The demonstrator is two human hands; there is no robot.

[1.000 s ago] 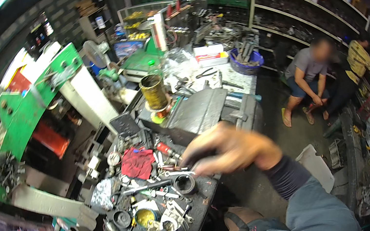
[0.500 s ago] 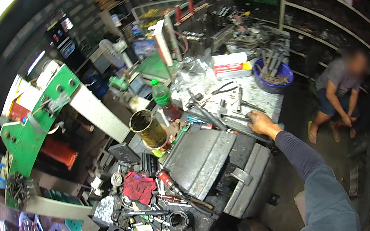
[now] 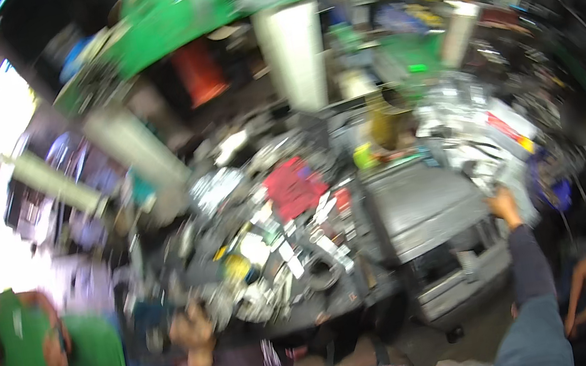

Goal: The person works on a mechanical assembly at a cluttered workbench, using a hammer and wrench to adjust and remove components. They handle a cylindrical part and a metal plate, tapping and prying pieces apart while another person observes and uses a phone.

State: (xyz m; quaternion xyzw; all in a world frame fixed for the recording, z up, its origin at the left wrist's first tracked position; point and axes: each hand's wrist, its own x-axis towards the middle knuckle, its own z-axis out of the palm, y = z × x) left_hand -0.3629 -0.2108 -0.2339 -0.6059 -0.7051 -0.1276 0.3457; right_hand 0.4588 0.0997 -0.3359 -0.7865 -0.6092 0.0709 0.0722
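Flanking grey vise [image 3: 427, 210]: right hand [image 3: 504, 208] | beside metal parts [image 3: 255, 301]: left hand [image 3: 193, 327] | fingers: both blurred, can't tell

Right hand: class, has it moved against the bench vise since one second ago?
Yes, rightward: the right hand overlapped the bench vise's near side; now it appears at the vise's right edge.

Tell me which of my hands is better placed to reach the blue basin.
Probably your right hand: it is close to the basin, to the right of the big grey vise. Your left hand is far over, left of the vise and the scattered metal parts. Blur hides whether either holds anything.
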